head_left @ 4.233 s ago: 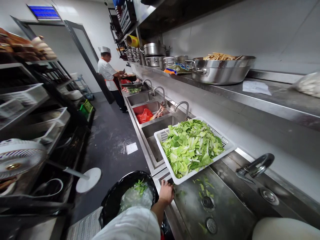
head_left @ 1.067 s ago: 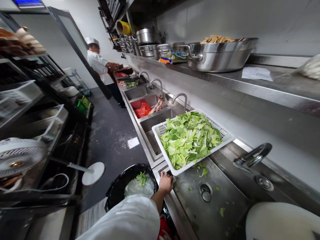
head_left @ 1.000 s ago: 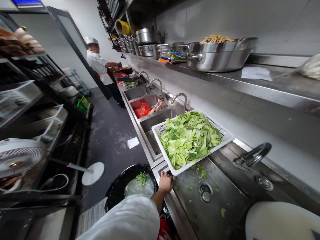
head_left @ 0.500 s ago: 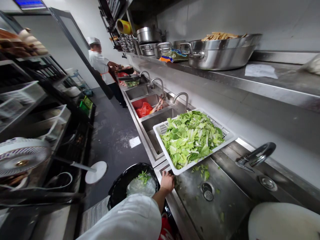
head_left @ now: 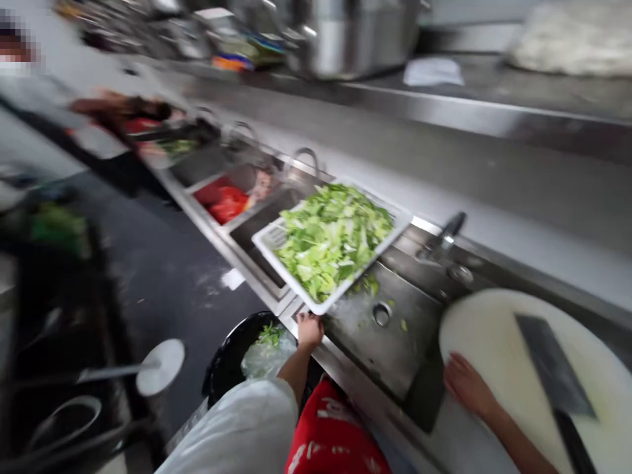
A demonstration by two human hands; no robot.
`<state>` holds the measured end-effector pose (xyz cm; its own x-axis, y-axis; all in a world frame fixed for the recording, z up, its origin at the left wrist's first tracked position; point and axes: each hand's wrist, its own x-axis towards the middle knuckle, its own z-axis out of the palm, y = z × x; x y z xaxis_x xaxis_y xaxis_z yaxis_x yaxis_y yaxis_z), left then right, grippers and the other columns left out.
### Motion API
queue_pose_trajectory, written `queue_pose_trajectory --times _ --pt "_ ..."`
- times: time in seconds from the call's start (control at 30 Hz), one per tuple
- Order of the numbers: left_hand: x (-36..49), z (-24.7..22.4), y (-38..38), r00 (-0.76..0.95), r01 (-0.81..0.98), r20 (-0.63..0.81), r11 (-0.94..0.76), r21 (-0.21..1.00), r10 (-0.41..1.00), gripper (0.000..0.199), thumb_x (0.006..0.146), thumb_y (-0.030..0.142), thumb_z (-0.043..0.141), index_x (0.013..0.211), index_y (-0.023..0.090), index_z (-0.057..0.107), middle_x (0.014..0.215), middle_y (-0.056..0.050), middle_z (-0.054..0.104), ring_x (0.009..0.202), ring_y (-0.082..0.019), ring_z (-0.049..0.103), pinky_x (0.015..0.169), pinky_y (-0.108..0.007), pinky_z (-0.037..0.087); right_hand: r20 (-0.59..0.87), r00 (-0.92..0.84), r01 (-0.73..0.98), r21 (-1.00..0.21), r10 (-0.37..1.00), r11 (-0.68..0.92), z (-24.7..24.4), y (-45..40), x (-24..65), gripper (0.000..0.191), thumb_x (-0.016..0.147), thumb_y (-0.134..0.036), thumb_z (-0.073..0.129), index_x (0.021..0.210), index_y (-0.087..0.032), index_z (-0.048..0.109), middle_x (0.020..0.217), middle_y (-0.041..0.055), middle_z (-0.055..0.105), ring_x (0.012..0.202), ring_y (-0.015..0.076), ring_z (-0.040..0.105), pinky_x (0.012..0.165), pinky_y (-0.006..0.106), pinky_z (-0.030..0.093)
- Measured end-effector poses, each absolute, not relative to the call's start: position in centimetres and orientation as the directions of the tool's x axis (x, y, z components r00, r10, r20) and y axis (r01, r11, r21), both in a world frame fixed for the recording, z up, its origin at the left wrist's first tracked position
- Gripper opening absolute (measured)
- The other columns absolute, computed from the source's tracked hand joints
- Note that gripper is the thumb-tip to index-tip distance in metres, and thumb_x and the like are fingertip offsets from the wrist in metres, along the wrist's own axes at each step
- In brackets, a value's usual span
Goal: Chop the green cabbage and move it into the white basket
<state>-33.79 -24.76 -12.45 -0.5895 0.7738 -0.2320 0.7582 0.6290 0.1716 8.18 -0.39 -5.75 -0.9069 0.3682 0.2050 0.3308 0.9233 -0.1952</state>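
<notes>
The white basket (head_left: 276, 238) of chopped green leaves (head_left: 330, 237) sits tilted over the sink (head_left: 395, 342), its near corner at the sink's front rim. The left hand (head_left: 309, 328) rests just under that corner, fingers curled on the rim; whether it grips the basket cannot be told. Right of the sink, the right hand (head_left: 467, 388) lies flat and released on the edge of the round white cutting board (head_left: 494, 329), apart from the cleaver (head_left: 553, 375) on it. Left of the sink, below the rim, stands a black bin (head_left: 222, 368) with green scraps.
</notes>
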Motion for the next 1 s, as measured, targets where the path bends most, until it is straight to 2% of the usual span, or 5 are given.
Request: queue_pose_trajectory --times 0.03,0.1,0.2,0.6,1.0 --pt "-34.0 -12.5 -24.5 -0.577 0.771 -0.241 0.618 0.157 0.781 0.032 0.095 0.024 0.047 0.101 0.018 0.078 0.109 -0.019 0.075 0.116 -0.037 0.060 0.111 -0.055 0.025 0.163 -0.931 0.308 -0.137 0.328 0.942 -6.2 -1.3 9.6 0.014 0.081 -0.018 0.064 0.073 -0.027 0.071 0.072 0.0043 0.069 0.080 0.0247 0.071 0.093 0.048 0.060" --pt "-34.6 -13.0 -23.7 -0.564 0.788 -0.242 0.602 0.126 0.789 0.035 0.097 0.026 0.043 0.101 0.018 0.077 0.107 -0.019 0.075 0.114 -0.036 0.060 0.110 -0.056 0.024 -0.015 -0.952 0.306 -0.041 0.306 0.951 -7.1 -1.7 11.4 0.014 0.082 -0.018 0.063 0.074 -0.025 0.072 0.075 0.0071 0.071 0.086 0.0260 0.071 0.104 0.046 0.057" --pt "-35.0 -13.8 -22.8 -0.556 0.803 -0.244 0.589 0.089 0.795 0.036 0.098 0.028 0.042 0.102 0.018 0.076 0.102 -0.017 0.075 0.111 -0.035 0.061 0.110 -0.054 0.022 -0.138 -0.936 0.329 -0.016 0.324 0.944 -8.6 -0.6 12.3 0.014 0.088 -0.020 0.061 0.082 -0.020 0.074 0.082 0.0089 0.072 0.094 0.0256 0.069 0.114 0.045 0.049" --pt "-34.4 -14.0 -22.6 -0.563 0.800 -0.253 0.595 0.070 0.787 0.037 0.097 0.028 0.040 0.103 0.017 0.075 0.104 -0.016 0.075 0.113 -0.035 0.060 0.109 -0.054 0.021 -0.178 -0.932 0.321 -0.003 0.315 0.947 -8.6 -0.1 12.3 0.017 0.093 -0.022 0.060 0.086 -0.015 0.074 0.085 0.0100 0.070 0.095 0.0249 0.064 0.119 0.043 0.040" --pt "-34.1 -13.7 -22.5 -0.576 0.793 -0.252 0.607 0.060 0.778 0.038 0.097 0.028 0.039 0.101 0.018 0.076 0.101 -0.015 0.075 0.110 -0.033 0.060 0.109 -0.052 0.022 -0.223 -0.922 0.331 -0.027 0.317 0.943 -8.1 -0.1 12.3 0.019 0.094 -0.023 0.060 0.089 -0.014 0.075 0.088 0.0126 0.071 0.099 0.0261 0.064 0.118 0.044 0.039"
